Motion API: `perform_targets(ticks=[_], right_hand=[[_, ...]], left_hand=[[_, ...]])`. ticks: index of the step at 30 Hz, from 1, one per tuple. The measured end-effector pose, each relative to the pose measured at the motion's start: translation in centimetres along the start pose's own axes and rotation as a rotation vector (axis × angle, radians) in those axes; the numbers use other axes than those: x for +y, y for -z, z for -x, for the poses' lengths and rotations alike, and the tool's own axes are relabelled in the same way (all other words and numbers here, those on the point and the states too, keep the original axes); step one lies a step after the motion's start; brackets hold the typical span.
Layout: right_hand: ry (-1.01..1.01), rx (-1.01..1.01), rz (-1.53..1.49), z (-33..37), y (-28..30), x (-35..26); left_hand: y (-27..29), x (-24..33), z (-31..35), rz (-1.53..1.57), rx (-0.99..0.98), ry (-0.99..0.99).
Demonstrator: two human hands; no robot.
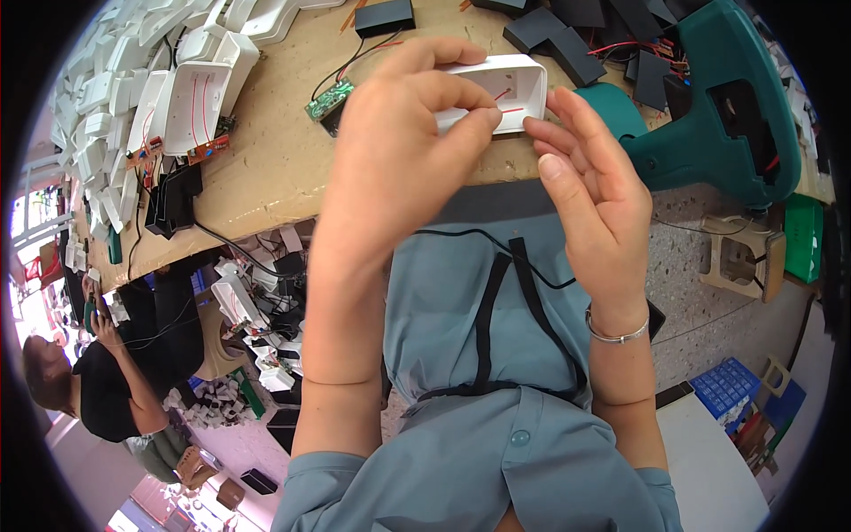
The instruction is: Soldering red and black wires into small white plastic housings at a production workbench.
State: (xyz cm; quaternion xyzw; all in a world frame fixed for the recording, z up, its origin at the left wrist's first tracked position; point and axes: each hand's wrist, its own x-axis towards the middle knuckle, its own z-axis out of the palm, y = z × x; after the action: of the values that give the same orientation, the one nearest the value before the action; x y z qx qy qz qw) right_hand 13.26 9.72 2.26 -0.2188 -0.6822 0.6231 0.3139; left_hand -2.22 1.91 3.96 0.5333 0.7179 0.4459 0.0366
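A white plastic housing (529, 75), shaped like an open box, lies on the table in front of me. Over its left part reaches my left hand (399, 133), thumb and index finger pinched together inside it. A short red wire (512, 111) runs out from those fingertips along the housing's floor. My right hand (598, 182) is at the housing's right end, palm turned inward, fingers stretched out and spread; the fingertips are at its rim. Left of the housing, partly behind my left hand, sits a green circuit board (330, 99) with wires leading to a black box (384, 16).
White housings (193, 102) pile up at the left, some with red wires and orange boards. Black boxes (554, 44) lie far right, beside a large dark-green tool-like stand (709, 106). A black cable (479, 232) crosses my lap. Another person (115, 381) sits at the left.
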Motion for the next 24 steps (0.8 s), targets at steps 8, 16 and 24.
perform_targets(ticks=[8,16,24], right_hand=[[0.028,0.003,-0.002,0.1,-0.4,0.2],[0.073,-0.007,0.081,-0.3,-0.3,0.7],[0.062,0.005,0.074,0.3,0.1,0.1]], left_hand=[[-1.3,-0.6,0.2,-0.148,0.075,-0.224],[-4.2,-1.2,0.9,-0.244,0.355,-0.233],[-3.5,-1.6,0.2,-0.325,0.335,-0.224]])
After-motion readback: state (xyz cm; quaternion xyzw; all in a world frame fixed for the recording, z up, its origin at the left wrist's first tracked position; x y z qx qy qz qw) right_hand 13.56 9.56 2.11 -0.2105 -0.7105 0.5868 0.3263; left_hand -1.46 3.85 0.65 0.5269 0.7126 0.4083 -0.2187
